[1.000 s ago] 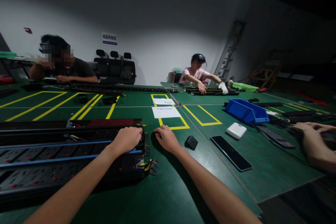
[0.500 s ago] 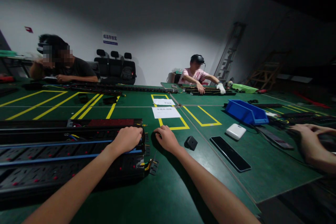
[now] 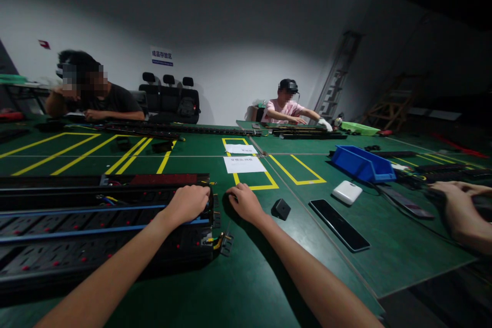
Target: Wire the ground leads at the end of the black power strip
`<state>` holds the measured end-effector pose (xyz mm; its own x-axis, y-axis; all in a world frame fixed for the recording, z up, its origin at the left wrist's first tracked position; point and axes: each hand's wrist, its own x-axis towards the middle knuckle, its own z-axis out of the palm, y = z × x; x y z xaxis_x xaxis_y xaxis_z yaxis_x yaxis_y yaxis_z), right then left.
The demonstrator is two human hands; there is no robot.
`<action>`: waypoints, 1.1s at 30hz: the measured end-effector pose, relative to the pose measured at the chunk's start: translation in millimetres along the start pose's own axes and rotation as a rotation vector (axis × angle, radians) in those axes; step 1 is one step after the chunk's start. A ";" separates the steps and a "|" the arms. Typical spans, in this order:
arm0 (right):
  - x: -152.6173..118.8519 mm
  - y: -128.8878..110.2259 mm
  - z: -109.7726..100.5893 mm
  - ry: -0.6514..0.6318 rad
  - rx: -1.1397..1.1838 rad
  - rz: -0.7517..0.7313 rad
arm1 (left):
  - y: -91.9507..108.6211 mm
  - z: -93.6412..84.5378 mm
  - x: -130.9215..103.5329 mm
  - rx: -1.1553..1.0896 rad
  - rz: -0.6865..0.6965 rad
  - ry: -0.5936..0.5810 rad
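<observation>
Long black power strips [image 3: 96,253] with red dots and socket openings lie side by side at left, blue bands [image 3: 126,230] along them. My left hand [image 3: 187,204] rests on their right end, its fingers curled over the black edge; the fingertips are partly hidden. Yellow wires and a small black connector [image 3: 226,244] stick out of the strip end nearest me. Just right of the strips, my right hand [image 3: 245,202] lies on the green table [image 3: 246,287], holding nothing, its fingers bent and slightly apart. Beside the right wrist sits a small black cube [image 3: 281,209].
A phone [image 3: 339,224], a white case [image 3: 347,192] and a blue bin [image 3: 361,164] are on the right. Paper labels [image 3: 244,164] lie ahead. At the right edge is another person's hand [image 3: 457,202]; two people [image 3: 286,105] sit across the table.
My hands and the strips stay in place. Across the table, the pink-shirted person's gloved hand has shifted slightly right. The view has shifted very slightly.
</observation>
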<state>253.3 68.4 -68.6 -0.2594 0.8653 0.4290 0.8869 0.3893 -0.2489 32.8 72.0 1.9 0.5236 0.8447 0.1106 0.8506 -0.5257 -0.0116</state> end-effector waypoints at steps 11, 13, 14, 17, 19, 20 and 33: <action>-0.8 -1.6 -2.0 -0.014 0.005 0.011 | -0.7 2.4 -0.5 0.013 0.001 0.008; -0.7 -1.4 -1.9 -0.021 0.007 0.018 | -0.1 1.9 -0.8 0.018 -0.003 0.004; -0.5 -1.2 -1.7 -0.023 0.006 0.021 | 0.1 1.5 -0.8 0.018 -0.005 0.001; -0.3 -0.7 -1.3 -0.029 0.005 0.019 | 0.5 0.5 -1.1 0.012 -0.007 -0.003; -0.4 -0.6 -1.3 -0.031 0.005 0.019 | 0.5 0.3 -1.3 0.011 -0.007 0.000; -0.5 -0.6 -1.4 -0.030 0.007 0.019 | 0.5 0.4 -1.4 0.012 -0.006 0.001; 0.3 7.7 6.3 0.081 0.293 0.054 | 0.8 1.4 -1.3 0.025 0.007 0.011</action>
<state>257.7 73.7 -75.9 -0.1730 0.8639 0.4730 0.7478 0.4277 -0.5077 32.8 70.6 0.3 0.5295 0.8396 0.1212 0.8476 -0.5292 -0.0374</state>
